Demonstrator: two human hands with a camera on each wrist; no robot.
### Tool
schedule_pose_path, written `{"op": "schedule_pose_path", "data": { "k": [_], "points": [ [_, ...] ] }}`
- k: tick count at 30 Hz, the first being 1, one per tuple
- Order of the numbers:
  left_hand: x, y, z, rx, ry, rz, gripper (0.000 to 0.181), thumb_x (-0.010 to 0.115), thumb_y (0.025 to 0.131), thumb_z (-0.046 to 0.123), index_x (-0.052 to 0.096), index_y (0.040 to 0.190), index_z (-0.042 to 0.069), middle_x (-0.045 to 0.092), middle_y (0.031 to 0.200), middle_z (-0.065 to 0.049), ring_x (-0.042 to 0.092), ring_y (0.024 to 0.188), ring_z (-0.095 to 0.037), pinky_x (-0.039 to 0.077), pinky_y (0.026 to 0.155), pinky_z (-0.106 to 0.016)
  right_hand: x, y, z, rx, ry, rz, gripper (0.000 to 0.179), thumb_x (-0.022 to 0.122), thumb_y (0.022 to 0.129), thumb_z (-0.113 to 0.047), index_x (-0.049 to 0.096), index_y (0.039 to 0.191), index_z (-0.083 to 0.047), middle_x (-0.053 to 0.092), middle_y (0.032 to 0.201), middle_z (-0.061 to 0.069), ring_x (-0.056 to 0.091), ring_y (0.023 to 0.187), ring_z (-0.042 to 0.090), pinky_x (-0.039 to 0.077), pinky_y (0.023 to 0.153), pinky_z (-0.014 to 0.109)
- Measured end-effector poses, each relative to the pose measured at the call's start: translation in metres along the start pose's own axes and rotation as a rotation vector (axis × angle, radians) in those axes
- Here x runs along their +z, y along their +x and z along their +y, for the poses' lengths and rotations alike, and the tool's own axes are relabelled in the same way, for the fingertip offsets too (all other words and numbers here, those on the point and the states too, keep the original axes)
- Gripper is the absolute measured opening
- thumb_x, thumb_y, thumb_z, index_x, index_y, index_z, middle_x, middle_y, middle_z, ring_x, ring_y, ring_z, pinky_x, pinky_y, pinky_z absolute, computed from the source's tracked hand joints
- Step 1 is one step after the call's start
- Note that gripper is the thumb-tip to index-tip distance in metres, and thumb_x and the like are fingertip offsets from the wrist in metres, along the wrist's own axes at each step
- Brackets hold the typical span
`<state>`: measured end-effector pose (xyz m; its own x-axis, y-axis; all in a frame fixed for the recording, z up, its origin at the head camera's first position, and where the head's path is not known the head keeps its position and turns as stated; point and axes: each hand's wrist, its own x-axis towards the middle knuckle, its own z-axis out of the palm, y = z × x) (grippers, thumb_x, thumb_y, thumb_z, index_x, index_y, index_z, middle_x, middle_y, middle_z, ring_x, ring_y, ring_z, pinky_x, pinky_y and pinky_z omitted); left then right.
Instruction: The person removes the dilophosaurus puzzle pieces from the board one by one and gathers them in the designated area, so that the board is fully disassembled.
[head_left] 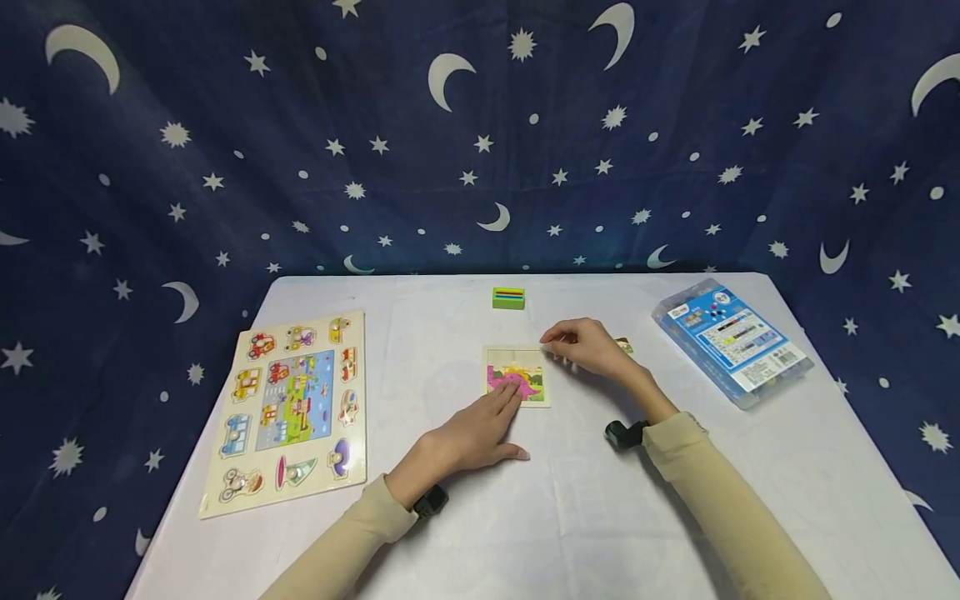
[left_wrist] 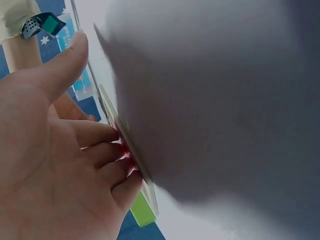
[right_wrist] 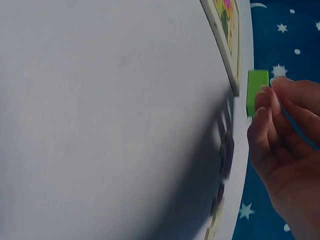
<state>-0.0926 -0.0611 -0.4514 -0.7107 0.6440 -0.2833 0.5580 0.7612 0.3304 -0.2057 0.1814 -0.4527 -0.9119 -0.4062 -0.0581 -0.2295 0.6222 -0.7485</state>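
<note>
A small square wooden jigsaw puzzle (head_left: 534,399) with a pink dinosaur picture lies mid-table; pale bare wood shows along its upper part. The fingers of my left hand (head_left: 483,427) rest flat on its lower half, thumb spread out to the side. In the left wrist view the fingertips press on the puzzle's face. My right hand (head_left: 588,346) hovers by the puzzle's upper right corner, fingers loosely bent, thumb near the index finger, nothing visible between them. Loose puzzle pieces (right_wrist: 227,155) lie on the table below that hand, partly hidden by it in the head view.
Behind the puzzle stands a small green box (head_left: 508,298) with coloured stripes. A large wooden vehicle peg puzzle (head_left: 348,492) lies at the left. At the right is a clear plastic case (head_left: 731,342) with a blue label. A starry blue curtain (head_left: 480,167) hangs behind the table.
</note>
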Motion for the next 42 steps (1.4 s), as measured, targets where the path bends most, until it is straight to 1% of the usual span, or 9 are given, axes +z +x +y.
{"op": "schedule_pose_path", "data": {
  "k": [6,11,17,22,27,31,36,42],
  "points": [
    [0.002,-0.003,-0.004,0.001,-0.036,0.009,0.094,0.061,0.099,0.055,0.020,0.163,0.000,0.012,0.173,-0.014,0.013,0.161,-0.025,0.022,0.128,-0.041,0.012,0.007,-0.007,-0.024,0.031,-0.062,0.018,0.070,0.098,-0.015,0.078,0.109,-0.003,0.074,0.085,0.009,0.063,0.067,0.021,0.050,0.058,0.027],
    [0.004,-0.004,-0.006,0.014,-0.067,0.016,0.092,0.062,0.099,0.053,0.021,0.163,0.001,0.012,0.173,-0.014,0.013,0.161,-0.025,0.021,0.129,-0.041,0.022,0.013,-0.014,-0.037,0.057,-0.118,0.018,0.071,0.097,-0.013,0.078,0.109,-0.002,0.075,0.087,0.008,0.062,0.071,0.017,0.050,0.062,0.025],
    [0.006,-0.003,-0.008,0.027,-0.085,0.018,0.093,0.063,0.099,0.051,0.020,0.163,0.000,0.012,0.173,-0.013,0.012,0.161,-0.025,0.021,0.129,-0.041,0.032,0.020,-0.015,-0.046,0.032,-0.139,0.016,0.073,0.096,-0.014,0.080,0.107,-0.005,0.076,0.089,0.003,0.058,0.073,0.012,0.049,0.068,0.024],
    [0.007,-0.004,-0.009,0.035,-0.075,0.020,0.098,0.072,0.094,0.048,0.021,0.162,-0.001,0.013,0.173,-0.015,0.014,0.160,-0.026,0.021,0.129,-0.040,0.039,0.023,-0.017,-0.074,0.019,-0.171,0.015,0.074,0.095,-0.015,0.081,0.105,-0.008,0.079,0.097,0.003,0.060,0.080,0.010,0.049,0.075,0.025],
    [0.007,-0.003,-0.009,0.041,-0.085,0.027,0.107,0.080,0.087,0.047,0.022,0.162,-0.003,0.015,0.172,-0.017,0.015,0.160,-0.028,0.022,0.128,-0.041,0.042,0.024,-0.019,-0.085,-0.010,-0.203,0.014,0.073,0.094,-0.014,0.082,0.105,-0.009,0.079,0.104,0.004,0.059,0.085,0.013,0.047,0.077,0.026],
    [0.008,-0.003,-0.009,0.040,-0.081,0.031,0.110,0.083,0.083,0.047,0.023,0.162,-0.003,0.016,0.172,-0.017,0.016,0.160,-0.029,0.022,0.128,-0.041,0.045,0.024,-0.020,-0.080,-0.028,-0.205,0.015,0.073,0.094,-0.014,0.082,0.105,-0.010,0.078,0.106,0.005,0.061,0.090,0.014,0.048,0.081,0.027],
    [0.006,-0.004,-0.009,0.030,-0.086,0.030,0.111,0.084,0.082,0.047,0.025,0.161,-0.003,0.018,0.171,-0.017,0.016,0.160,-0.030,0.022,0.128,-0.041,0.049,0.023,-0.020,-0.094,-0.021,-0.182,0.014,0.073,0.094,-0.012,0.082,0.104,-0.009,0.078,0.104,0.005,0.063,0.091,0.014,0.050,0.084,0.028],
    [0.004,-0.005,-0.008,0.023,-0.100,0.035,0.110,0.085,0.082,0.045,0.026,0.161,-0.004,0.020,0.171,-0.018,0.017,0.159,-0.030,0.022,0.128,-0.041,0.052,0.022,-0.022,-0.109,-0.015,-0.138,0.015,0.071,0.092,-0.009,0.082,0.101,-0.007,0.078,0.101,0.005,0.060,0.085,0.012,0.049,0.079,0.027]
  ]
}}
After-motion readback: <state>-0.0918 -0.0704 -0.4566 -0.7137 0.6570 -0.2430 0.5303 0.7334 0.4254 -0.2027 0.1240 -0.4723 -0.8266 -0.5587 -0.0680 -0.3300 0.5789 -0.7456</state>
